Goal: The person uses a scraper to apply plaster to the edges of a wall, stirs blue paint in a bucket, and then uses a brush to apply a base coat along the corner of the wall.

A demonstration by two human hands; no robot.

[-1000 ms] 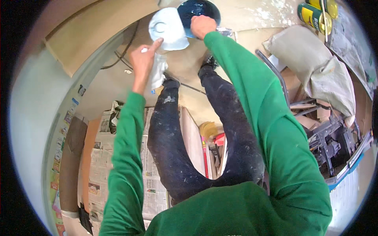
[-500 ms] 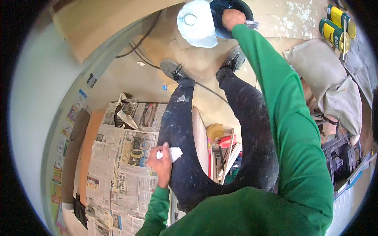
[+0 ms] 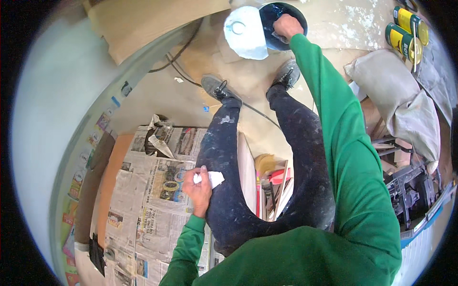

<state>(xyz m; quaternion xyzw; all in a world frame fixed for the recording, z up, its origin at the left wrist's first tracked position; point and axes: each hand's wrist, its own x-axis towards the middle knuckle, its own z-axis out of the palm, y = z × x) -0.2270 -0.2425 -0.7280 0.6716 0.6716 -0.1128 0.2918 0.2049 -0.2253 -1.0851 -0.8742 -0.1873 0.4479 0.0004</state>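
Head view: White cloth is gripped by the left hand; the right hand's grasp cannot be told; the bucket could be tipped by right-edge pressure.

Looks like a makeshift workshop here, going by yellow-and-green tins at upper right and a white-spattered floor. Now look lower, at newspaper sheets spread wide on the left and wooden strips mid-view.

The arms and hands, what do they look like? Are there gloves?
The left sleeve and right sleeve are long and green, creased into folds, and reach the wrists. The left hand and right hand wear no gloves.
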